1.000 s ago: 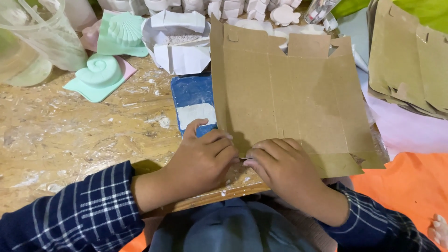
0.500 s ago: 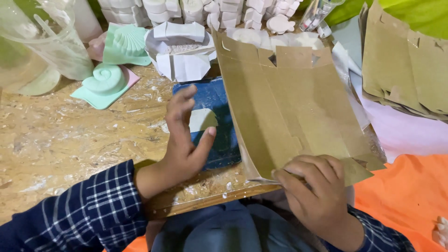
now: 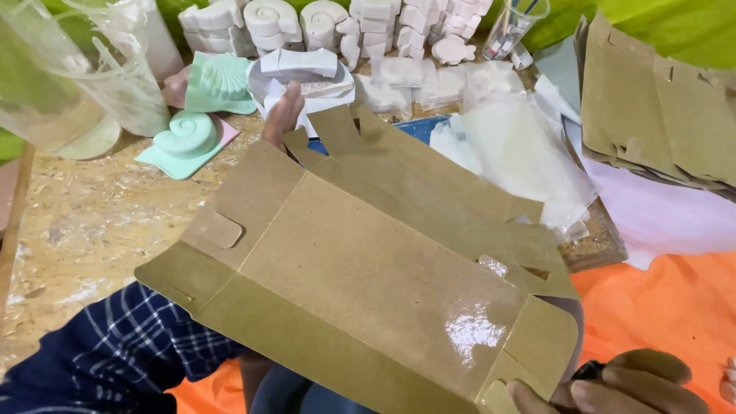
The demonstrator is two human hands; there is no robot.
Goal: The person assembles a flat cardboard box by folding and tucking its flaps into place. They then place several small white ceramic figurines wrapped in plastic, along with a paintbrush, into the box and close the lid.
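Brown flat cardboard box blank point(image 3: 368, 284) pinched between left hand point(image 3: 282, 113) and right hand point(image 3: 621, 383) at opposite ends — loose flaps risk knocking white plaster shell casts point(image 3: 268, 19) behind.

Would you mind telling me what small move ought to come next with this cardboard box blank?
Probably push the panels apart into a sleeve: the cardboard blank looks folded flat, held between the left hand at its far flaps and the right hand at its near corner.

Mint shell moulds point(image 3: 201, 107), white plaster casts point(image 3: 337, 23), clear plastic jug point(image 3: 92, 69) and stacked flat cardboard point(image 3: 659, 107) crowd the chipboard table point(image 3: 84, 230)
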